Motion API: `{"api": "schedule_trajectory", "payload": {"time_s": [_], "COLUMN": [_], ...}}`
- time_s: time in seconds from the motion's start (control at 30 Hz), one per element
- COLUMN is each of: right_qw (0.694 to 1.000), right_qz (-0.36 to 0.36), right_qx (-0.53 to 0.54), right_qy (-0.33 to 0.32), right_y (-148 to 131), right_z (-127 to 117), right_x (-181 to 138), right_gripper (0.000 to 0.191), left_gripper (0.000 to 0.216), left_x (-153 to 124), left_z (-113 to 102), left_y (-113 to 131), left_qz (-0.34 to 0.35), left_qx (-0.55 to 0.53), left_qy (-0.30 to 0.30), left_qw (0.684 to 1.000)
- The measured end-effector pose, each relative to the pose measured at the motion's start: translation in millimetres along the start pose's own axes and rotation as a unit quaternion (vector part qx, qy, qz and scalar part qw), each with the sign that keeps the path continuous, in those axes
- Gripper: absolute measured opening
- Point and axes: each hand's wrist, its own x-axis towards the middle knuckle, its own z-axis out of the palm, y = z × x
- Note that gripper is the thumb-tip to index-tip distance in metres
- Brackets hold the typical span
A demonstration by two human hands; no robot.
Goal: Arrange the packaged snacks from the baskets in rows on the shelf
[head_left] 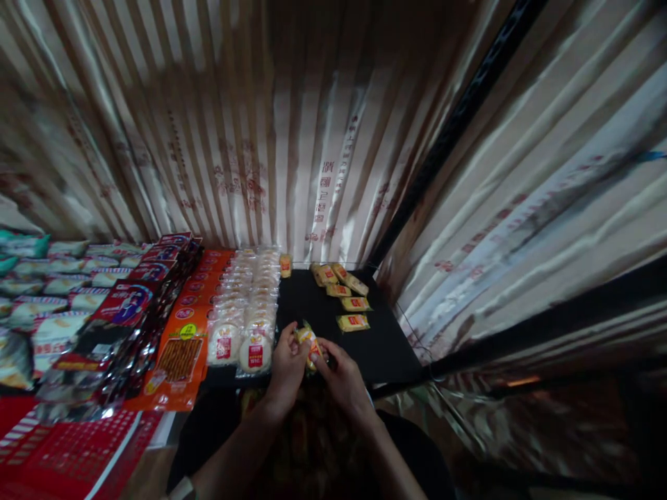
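Observation:
My left hand (pixel 285 367) and my right hand (pixel 341 375) meet over the front edge of a black shelf (pixel 385 347). Both are closed on a small stack of yellow snack packets (pixel 308 342) with red labels, held between them. Several loose yellow packets (pixel 353 322) of the same kind lie in a row further back on the shelf, toward the right. Just left of my left hand stand two rows of round white cakes (pixel 255 353) in clear wrap.
Left of the cakes lie orange packets (pixel 180 357), then dark red and black packets (pixel 125 305), then pale packets (pixel 42 305) at the far left. A red sheet (pixel 67 451) covers the lower left. Striped printed foil (pixel 292 153) walls off the back and right side.

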Motion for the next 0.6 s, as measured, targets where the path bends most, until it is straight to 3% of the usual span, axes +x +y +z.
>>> {"api": "schedule_trajectory", "payload": {"time_s": [0.1, 0.23, 0.43, 0.6], "right_qw": [0.996, 0.991, 0.993, 0.994], "right_qz": [0.044, 0.075, 0.089, 0.085], "right_qx": [0.074, 0.109, 0.08, 0.048], "right_qy": [-0.039, -0.027, 0.016, 0.058], "right_y": [6, 9, 15, 23], "right_z": [2, 6, 14, 29], "right_x": [8, 23, 63, 109], "right_gripper": [0.031, 0.032, 0.033, 0.029], "left_gripper": [0.049, 0.048, 0.042, 0.034], "left_x": [9, 19, 28, 49], "left_z": [2, 5, 13, 25], "left_y": [-3, -4, 0, 11], "left_qz": [-0.002, 0.015, 0.116, 0.081], "left_qx": [0.013, 0.055, 0.181, 0.19], "left_qy": [0.006, 0.032, 0.091, 0.084], "left_qw": [1.0, 0.998, 0.972, 0.975]}}
